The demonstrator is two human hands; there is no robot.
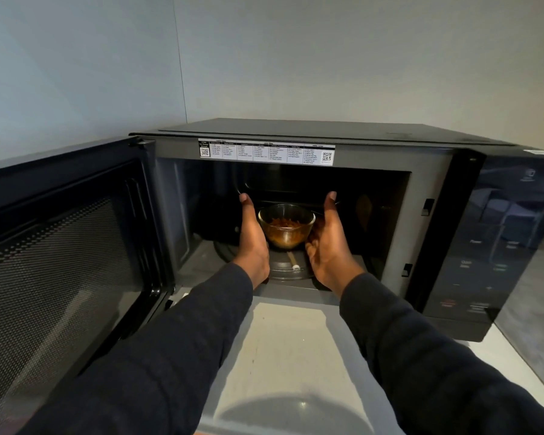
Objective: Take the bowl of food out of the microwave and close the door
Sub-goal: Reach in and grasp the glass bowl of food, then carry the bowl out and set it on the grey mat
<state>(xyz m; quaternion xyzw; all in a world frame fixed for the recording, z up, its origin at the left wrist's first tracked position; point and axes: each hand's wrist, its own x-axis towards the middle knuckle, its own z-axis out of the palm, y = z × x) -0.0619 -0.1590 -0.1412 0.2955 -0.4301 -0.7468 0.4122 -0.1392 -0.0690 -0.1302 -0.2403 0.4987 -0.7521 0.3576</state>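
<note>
Clear glass bowl (285, 227), holding orange-brown food (283, 226) that fills roughly its lower half, stands on the round glass turntable (285, 267) at the centre of the microwave (296, 133) cavity. The microwave is black and sits on a pale table (283, 350) in a wall corner; its door (66, 255), hinged at the left, is swung fully open, with the perforated inner screen facing the cavity. A white printed label (266, 151) runs along the upper edge of the opening, and the dark control panel (496, 246) lies to the right.

Both hands reach into the cavity from dark sleeves (176, 350). The left hand (252, 238) lies against the bowl's left side and the right hand (328, 243) against its right, thumbs raised above the rim. The fingers of each hand are spread and curved around the bowl's lower wall; whether they grip it firmly or merely touch it cannot be told. The bowl's base appears to rest on the turntable.
</note>
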